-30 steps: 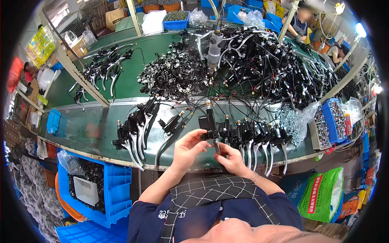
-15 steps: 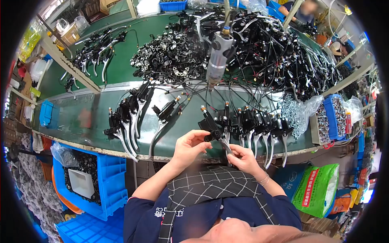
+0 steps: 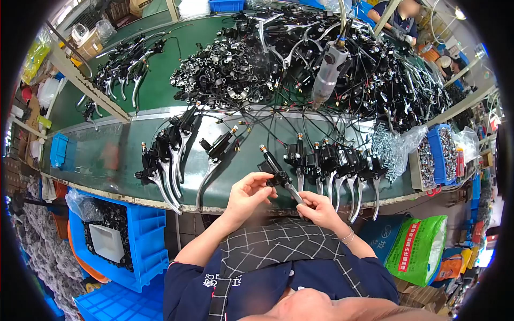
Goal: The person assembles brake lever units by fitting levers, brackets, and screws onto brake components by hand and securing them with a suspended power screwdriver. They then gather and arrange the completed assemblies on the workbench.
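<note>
Head view, bench (image 3: 115,171) with its near edge by the lever (image 3: 275,174), a gap left to a lone lever (image 3: 215,151), lever row (image 3: 342,160) close right, right hand (image 3: 319,209) pinching the silver end, left hand (image 3: 247,197) curled at the black end, its grip hard to tell.

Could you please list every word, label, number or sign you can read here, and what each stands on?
"江": seems to be the character on the navy shirt; lettering beside it is partly covered.
Red label on the green bag: characters too small to read surely.
Blue bag: white marking, too blurred.
Held lever assembly: no readable text.
</note>
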